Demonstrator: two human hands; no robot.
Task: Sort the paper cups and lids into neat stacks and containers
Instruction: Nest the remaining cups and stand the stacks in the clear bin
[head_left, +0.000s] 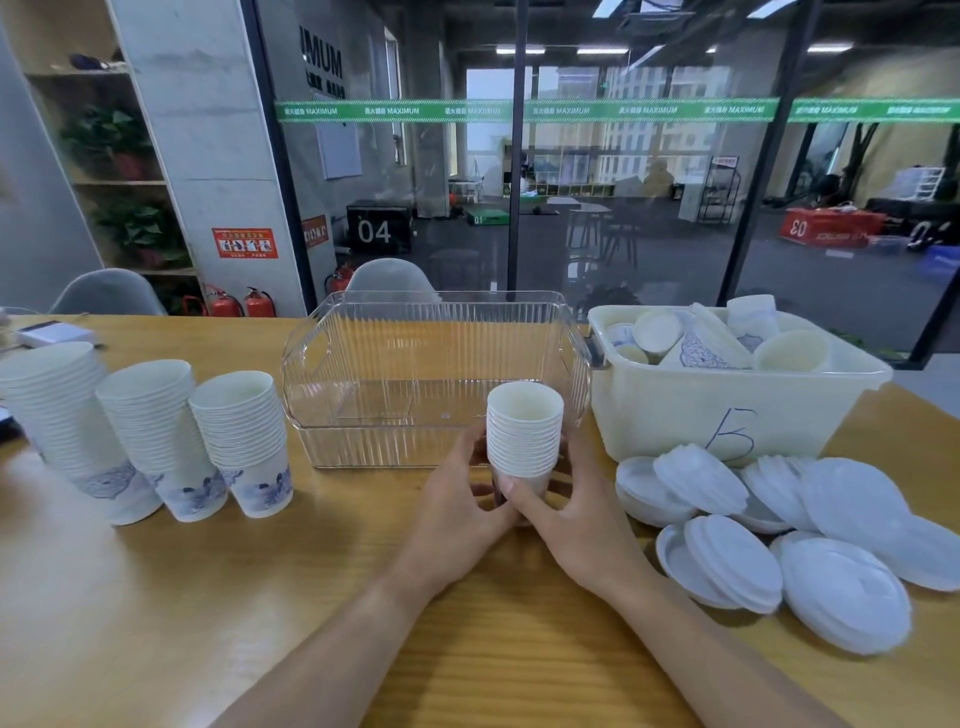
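Paper cups nested in one short stack (524, 434) stand on the wooden table (156, 597), and both hands grip this stack at its base: the left hand (457, 512) curls round it from one side, the right hand (566, 519) from the other. I judge the step is to square up this stack. Next it must be lifted, kept upright, and set either in the clear bin (436, 384) just behind the grip or beside the three taller cup stacks (150, 436) well to the left. To the right of the grip stands one cream tub (727, 415) with several loose cups, too mixed to count. In front of it lie piles of white lids (779, 535), about eight piles.
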